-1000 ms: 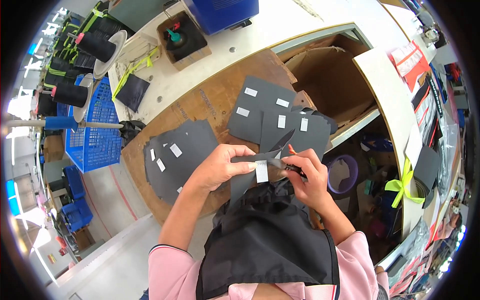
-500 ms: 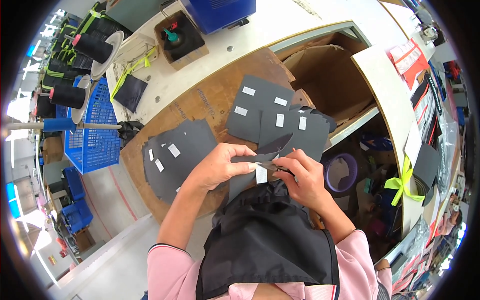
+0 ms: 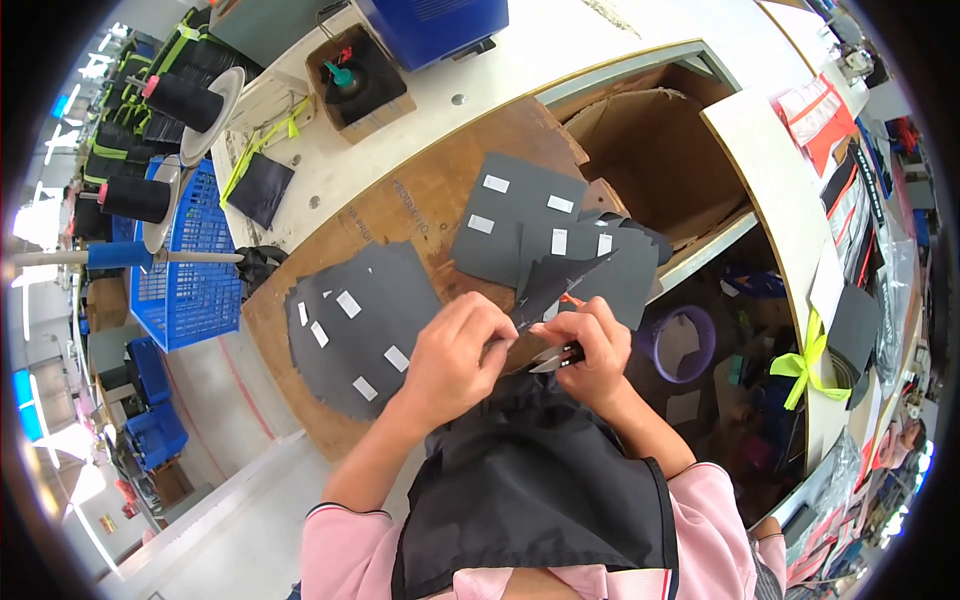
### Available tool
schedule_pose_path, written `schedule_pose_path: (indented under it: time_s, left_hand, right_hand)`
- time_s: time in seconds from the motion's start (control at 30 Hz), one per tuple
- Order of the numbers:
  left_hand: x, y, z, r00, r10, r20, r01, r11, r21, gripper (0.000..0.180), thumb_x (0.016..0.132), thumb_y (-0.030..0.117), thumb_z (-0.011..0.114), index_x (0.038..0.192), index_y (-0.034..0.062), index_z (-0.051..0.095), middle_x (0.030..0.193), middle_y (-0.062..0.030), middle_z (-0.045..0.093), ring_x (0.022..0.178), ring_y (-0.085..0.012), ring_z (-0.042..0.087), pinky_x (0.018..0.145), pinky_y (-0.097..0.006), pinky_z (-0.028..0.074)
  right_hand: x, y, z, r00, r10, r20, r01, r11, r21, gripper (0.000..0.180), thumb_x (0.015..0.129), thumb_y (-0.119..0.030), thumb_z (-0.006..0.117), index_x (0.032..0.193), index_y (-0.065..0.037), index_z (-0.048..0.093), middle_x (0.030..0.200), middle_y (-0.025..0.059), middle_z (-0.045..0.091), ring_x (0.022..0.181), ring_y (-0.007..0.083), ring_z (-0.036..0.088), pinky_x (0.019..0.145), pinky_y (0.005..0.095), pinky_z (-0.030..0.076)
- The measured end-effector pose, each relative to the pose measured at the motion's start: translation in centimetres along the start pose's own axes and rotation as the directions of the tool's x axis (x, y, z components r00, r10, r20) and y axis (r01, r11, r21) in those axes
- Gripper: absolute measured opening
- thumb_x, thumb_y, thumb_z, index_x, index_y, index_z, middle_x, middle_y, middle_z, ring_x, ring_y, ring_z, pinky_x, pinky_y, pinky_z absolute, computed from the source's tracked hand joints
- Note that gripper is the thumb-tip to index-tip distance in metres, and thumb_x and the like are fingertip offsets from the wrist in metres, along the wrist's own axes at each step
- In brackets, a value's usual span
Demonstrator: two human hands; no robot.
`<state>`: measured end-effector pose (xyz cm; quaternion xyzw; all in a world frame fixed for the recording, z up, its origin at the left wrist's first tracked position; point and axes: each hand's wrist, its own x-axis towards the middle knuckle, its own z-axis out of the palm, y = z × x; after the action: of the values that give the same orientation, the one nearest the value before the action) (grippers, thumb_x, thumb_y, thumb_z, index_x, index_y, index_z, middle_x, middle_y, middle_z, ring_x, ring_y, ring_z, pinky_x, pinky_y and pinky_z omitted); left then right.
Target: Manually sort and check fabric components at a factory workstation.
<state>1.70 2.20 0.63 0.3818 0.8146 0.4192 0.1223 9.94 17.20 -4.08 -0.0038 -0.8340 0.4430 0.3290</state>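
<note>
My left hand (image 3: 462, 352) is closed, thumb and fingertips pinched together beside the lower corner of a dark grey fabric piece (image 3: 558, 283). Whatever is in that pinch is too small to make out. My right hand (image 3: 594, 352) is closed around thread snips (image 3: 552, 361), their metal blades pointing left below the fabric. Its fingertips meet the fabric's lower edge. The piece is tilted up, its underside turned toward me. Behind it lie grey pieces with white labels (image 3: 520, 195). To the left, another stack of grey labelled pieces (image 3: 395, 290) rests on the brown board (image 3: 420, 190).
An open cardboard box (image 3: 660, 150) sits in the table opening at the far right. Below it stands a purple basket (image 3: 685, 345). Thread cones (image 3: 185, 102) and a blue crate (image 3: 185, 265) are at the left. A small carton (image 3: 358, 85) stands on the white table.
My left hand has come off the fabric's left side and moved down, now pinching. The fabric has swung upright, and the snips have dropped lower, away from the label.
</note>
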Motion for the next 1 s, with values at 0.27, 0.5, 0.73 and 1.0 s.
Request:
schedule_pose_path:
  time_s: [0.27, 0.5, 0.73, 1.0]
  left_hand:
    - [-1.1, -1.4, 0.7, 0.989, 0.089, -0.12, -0.081, 0.994, 0.071, 0.022, 0.065, -0.009, 0.064, 0.08, 0.0044, 0.056, 0.08, -0.007, 0.054, 0.073, -0.0253, 0.056, 0.06, -0.034, 0.046]
    - [-0.8, -0.6, 0.5, 0.984, 0.054, -0.169, -0.065, 0.996, -0.061, 0.021, 0.065, -0.004, 0.067, 0.081, 0.005, 0.057, 0.082, -0.0072, 0.055, 0.077, -0.0252, 0.057, 0.066, -0.034, 0.047]
    - [1.7, 1.8, -0.8, 0.973, 0.083, 0.214, -0.167, 0.897, 0.409, 0.016, 0.07, 0.013, 0.068, 0.082, 0.006, 0.061, 0.08, -0.0055, 0.06, 0.085, -0.0224, 0.056, 0.087, -0.035, 0.039]
    - [2.3, 0.8, -3.1, 0.957, 0.036, 0.289, -0.13, 0.941, 0.314, 0.019, 0.071, 0.02, 0.069, 0.086, 0.009, 0.064, 0.082, -0.0062, 0.062, 0.088, -0.0224, 0.056, 0.098, -0.044, 0.028]
  right_hand:
    - [-0.6, -0.2, -1.3, 0.872, 0.463, 0.157, -0.487, 0.855, 0.179, 0.034, 0.073, 0.009, 0.06, 0.106, -0.001, 0.06, 0.068, 0.0026, 0.048, 0.056, 0.0087, 0.038, 0.053, 0.023, 0.035]
    - [-0.5, 0.4, -1.1, 0.903, 0.358, 0.236, -0.379, 0.924, 0.048, 0.026, 0.068, 0.008, 0.06, 0.092, -0.002, 0.059, 0.072, 0.0107, 0.053, 0.059, 0.0222, 0.054, 0.054, 0.0297, 0.043]
    - [1.5, -1.0, -2.2, 0.851, 0.383, 0.36, -0.463, 0.869, 0.171, 0.013, 0.077, 0.002, 0.061, 0.09, 0.001, 0.058, 0.068, 0.0059, 0.056, 0.057, 0.0138, 0.054, 0.052, 0.026, 0.042]
    - [2.9, 2.7, -4.6, 0.585, 0.425, 0.691, -0.655, 0.75, 0.093, 0.02, 0.084, -0.019, 0.062, 0.077, -0.001, 0.057, 0.056, 0.0045, 0.05, 0.051, 0.0077, 0.045, 0.048, 0.0281, 0.035]
